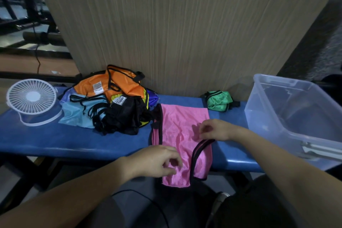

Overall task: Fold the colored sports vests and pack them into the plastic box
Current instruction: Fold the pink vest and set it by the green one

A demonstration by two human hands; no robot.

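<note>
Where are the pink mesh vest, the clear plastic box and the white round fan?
pink mesh vest [177,126], head view, middle of the fabric
clear plastic box [273,116], head view, near side wall
white round fan [31,96], head view, centre hub

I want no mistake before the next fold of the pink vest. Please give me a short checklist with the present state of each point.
1. Pink vest lies spread on the bench: ok, but its lower end hangs over the front edge.
2. Left hand pinches the vest: ok.
3. Right hand holds the black strap: ok.
4. Plastic box open and free of vests: ok.
5. Green vest folded: ok.
6. Pile of vests sorted: not ok.
</note>
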